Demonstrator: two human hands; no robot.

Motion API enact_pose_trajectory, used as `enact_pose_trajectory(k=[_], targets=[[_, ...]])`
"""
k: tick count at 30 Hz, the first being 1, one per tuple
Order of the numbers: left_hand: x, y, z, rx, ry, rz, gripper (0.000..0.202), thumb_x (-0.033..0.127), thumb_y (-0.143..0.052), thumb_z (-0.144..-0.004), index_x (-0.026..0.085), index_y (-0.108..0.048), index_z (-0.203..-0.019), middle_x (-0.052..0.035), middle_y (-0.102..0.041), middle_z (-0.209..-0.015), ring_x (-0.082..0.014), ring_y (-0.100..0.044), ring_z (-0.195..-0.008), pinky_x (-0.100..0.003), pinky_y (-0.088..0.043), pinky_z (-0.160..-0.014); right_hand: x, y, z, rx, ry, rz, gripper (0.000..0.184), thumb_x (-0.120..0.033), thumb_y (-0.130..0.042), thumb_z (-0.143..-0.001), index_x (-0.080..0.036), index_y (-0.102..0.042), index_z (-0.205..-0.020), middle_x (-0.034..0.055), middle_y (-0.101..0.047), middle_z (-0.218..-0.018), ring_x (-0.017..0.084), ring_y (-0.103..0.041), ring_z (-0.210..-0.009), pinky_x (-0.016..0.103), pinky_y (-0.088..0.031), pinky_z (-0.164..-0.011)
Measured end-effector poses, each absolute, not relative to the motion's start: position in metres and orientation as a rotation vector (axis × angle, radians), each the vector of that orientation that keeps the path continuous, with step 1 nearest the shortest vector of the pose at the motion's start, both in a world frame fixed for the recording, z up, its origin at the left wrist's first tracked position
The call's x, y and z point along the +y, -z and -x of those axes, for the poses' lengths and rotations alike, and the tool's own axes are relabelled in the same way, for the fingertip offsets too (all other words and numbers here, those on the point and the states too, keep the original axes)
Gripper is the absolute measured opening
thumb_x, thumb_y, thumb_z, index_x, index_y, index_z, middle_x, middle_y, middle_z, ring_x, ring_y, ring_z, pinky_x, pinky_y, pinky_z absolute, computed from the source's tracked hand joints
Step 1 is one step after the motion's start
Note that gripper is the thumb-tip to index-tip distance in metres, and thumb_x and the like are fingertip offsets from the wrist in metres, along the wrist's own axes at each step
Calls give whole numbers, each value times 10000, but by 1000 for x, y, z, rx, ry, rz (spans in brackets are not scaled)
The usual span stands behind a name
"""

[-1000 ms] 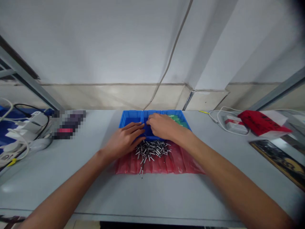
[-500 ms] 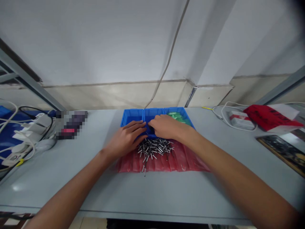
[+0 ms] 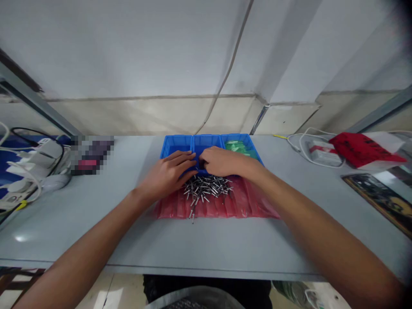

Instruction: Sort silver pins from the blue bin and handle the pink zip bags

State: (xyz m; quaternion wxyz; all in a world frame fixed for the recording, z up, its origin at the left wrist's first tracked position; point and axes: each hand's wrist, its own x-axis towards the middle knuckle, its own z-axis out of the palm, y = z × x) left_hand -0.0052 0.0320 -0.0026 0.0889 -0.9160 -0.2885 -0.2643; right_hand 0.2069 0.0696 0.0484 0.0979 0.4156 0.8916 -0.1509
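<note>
Three blue bins (image 3: 178, 140) stand side by side against the back of the table. My left hand (image 3: 172, 171) rests over the front of the left bin, fingers stretched and slightly spread, with nothing seen in it. Into the middle bin reaches my right hand (image 3: 219, 161), its fingers curled; the fingertips and anything in them are hidden. Green packets (image 3: 238, 147) fill part of the right bin. A heap of small metal rivets (image 3: 207, 187) lies on red plastic bags (image 3: 240, 206) just in front of the bins.
Plugs and white cables (image 3: 35, 163) crowd the left end, near a pixelated dark object (image 3: 93, 156). On the right are a white box (image 3: 324, 153), a red packet (image 3: 360, 148) and a dark flat panel (image 3: 380, 197). The table's front edge (image 3: 193, 270) runs below my forearms.
The view has tilted down, so the table and bins sit higher in the picture. Relative to the bins, my hands have hardly moved.
</note>
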Motion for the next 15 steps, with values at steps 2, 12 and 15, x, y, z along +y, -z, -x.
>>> enact_pose_trajectory(k=[2, 12, 15], targets=[[32, 2, 5, -854, 775, 2718, 277, 328, -591, -1046, 138, -705, -1212, -138, -731, -1297, -288, -689, -1260, -486, -621, -1056, 69, -50, -206, 2631, 471, -1216, 344, -88, -460, -908, -99, -778, -1039, 198, -789, -1078, 229, -704, -852, 330, -424, -677], [33, 3, 3, -833, 817, 2691, 254, 310, -621, -1033, 135, -696, -1201, -104, -756, -1242, -280, -703, -1240, -466, -643, -1033, 71, -56, -202, 2550, 620, -1269, 362, -207, -441, -980, -87, -767, -1081, 212, -783, -1110, 234, -696, -832, 335, -444, -658], [33, 4, 3, -827, 831, 2700, 250, 305, -621, -1034, 136, -692, -1205, -106, -755, -1243, -278, -702, -1242, -475, -642, -1038, 71, -56, -201, 2543, 679, -1286, 351, -206, -448, -971, -88, -761, -1078, 209, -783, -1105, 228, -689, -811, 333, -448, -644]])
